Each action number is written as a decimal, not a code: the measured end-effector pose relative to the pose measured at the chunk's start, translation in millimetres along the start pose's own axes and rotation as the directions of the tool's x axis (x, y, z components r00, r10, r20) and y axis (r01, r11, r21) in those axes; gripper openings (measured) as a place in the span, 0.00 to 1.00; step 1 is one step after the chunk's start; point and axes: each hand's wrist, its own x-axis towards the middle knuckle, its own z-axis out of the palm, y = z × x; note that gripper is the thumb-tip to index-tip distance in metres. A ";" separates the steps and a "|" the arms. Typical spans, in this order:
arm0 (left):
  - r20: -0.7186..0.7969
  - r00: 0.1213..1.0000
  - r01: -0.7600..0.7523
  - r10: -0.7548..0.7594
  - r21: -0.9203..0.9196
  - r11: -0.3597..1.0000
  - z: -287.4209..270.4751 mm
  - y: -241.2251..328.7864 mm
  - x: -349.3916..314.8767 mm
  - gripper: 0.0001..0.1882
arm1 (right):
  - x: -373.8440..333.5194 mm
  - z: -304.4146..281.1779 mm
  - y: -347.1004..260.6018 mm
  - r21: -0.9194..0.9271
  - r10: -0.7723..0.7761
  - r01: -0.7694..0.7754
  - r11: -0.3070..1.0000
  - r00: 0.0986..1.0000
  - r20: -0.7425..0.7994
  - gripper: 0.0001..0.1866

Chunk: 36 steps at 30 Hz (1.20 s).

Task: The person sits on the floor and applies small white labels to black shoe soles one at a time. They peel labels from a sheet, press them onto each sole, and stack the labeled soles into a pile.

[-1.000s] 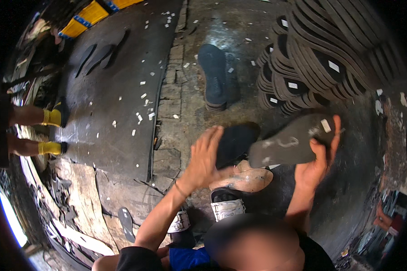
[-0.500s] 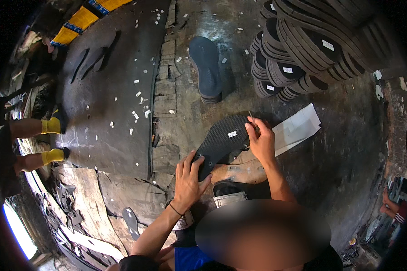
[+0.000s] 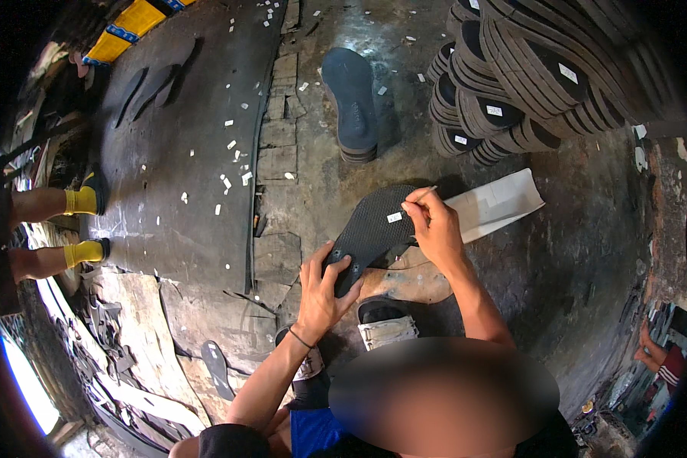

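My left hand (image 3: pixel 322 294) grips the narrow end of a black textured shoe sole (image 3: pixel 368 225), its fingers spread over the top face. The sole lies tilted, its broad end pointing away to the right, and bears a small white label (image 3: pixel 394 217). Over that broad end, my right hand (image 3: pixel 437 227) is closed in a pinch on a thin stick-like tool (image 3: pixel 427 189), too small to make out its kind. Beneath the hands are a tan leather-like piece (image 3: pixel 408 285) and a folded white sheet (image 3: pixel 500 204).
Striped soles (image 3: pixel 504 76) are piled at the far right. A short stack of soles (image 3: pixel 351 99) stands ahead. Dark sheeting (image 3: pixel 198 175) with scattered white labels covers the left, where another person's legs (image 3: pixel 46 259) show. A loose insole (image 3: pixel 218 370) lies at lower left.
My right hand has shifted slightly left over the sole, near its label, and the thin tool now slants rightward. My left hand keeps its hold. The whole view has shifted a little.
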 end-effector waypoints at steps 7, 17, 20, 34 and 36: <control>-0.051 0.998 -0.036 0.035 -0.030 0.999 9.5 -8.9 -7.1 0.34 | -14.8 35.7 -53.6 0.215 0.064 -0.107 0.971 0.978 0.199 0.04; -0.067 0.997 0.018 -0.024 -0.087 0.996 12.4 -11.0 -6.8 0.32 | -40.3 42.2 -60.1 0.041 -0.045 0.033 0.999 0.939 0.342 0.05; -0.073 0.997 -0.011 0.004 -0.098 0.995 8.0 -7.6 -5.1 0.31 | -49.5 36.8 -62.6 0.045 -0.141 0.133 0.990 0.945 0.296 0.04; -0.196 0.970 0.124 -0.141 -0.095 0.988 -25.8 -13.4 -3.1 0.30 | -19.3 -8.7 -7.8 0.034 0.215 -0.212 0.977 0.961 -0.174 0.12; -0.118 0.991 0.058 -0.068 -0.084 0.995 -9.2 -4.8 -6.0 0.31 | -15.1 -4.7 1.0 -0.071 0.201 -0.207 0.976 0.975 -0.092 0.14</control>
